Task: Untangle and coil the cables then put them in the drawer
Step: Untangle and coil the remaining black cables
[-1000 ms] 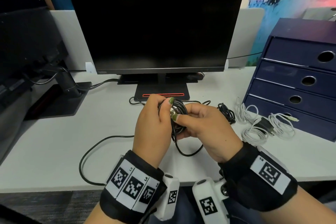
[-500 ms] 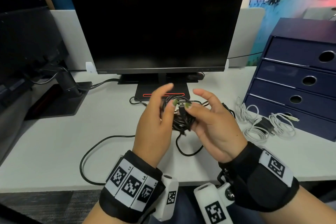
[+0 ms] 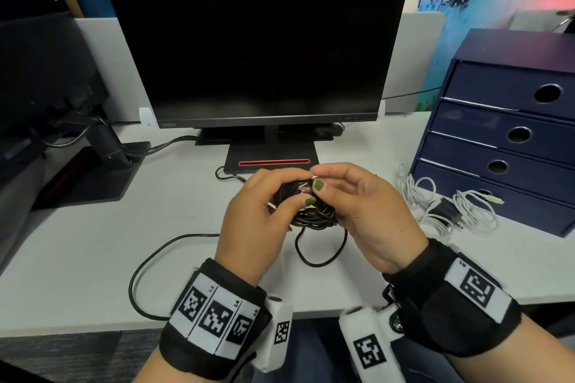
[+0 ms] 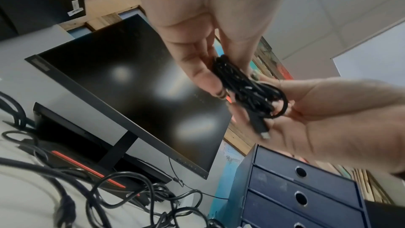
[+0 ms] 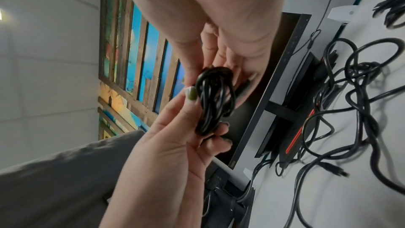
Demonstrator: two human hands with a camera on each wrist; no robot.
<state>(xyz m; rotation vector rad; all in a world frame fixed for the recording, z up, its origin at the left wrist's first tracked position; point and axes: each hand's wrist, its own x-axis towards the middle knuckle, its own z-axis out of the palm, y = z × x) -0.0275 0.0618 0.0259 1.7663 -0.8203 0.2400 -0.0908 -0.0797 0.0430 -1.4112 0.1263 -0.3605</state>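
A black cable [image 3: 311, 211], wound into a small coil, hangs above the desk between both hands. My left hand [image 3: 289, 196] grips the coil's left side, thumb pressed on top. My right hand [image 3: 315, 178] pinches the cable's plug end [image 3: 305, 188] against the top of the coil. The left wrist view shows the coil [image 4: 247, 89] between the fingers and the plug [image 4: 260, 127] sticking out over the right palm. The right wrist view shows the coil [image 5: 214, 100] and the plug [image 5: 247, 82]. The navy drawer unit [image 3: 504, 140] stands at the right, its drawers closed.
White cables and a black charger [image 3: 448, 208] lie in front of the drawer unit. A loose black cable [image 3: 174, 246] runs from under the hands over the desk's front edge. A monitor [image 3: 255, 37] on its stand [image 3: 273, 158] is straight ahead, and tangled black cables [image 5: 350, 93] lie beside it.
My right fingers, spread half a second ago, have closed on the plug end at the top of the coil. The coil has turned from upright to lying flatter between the hands.
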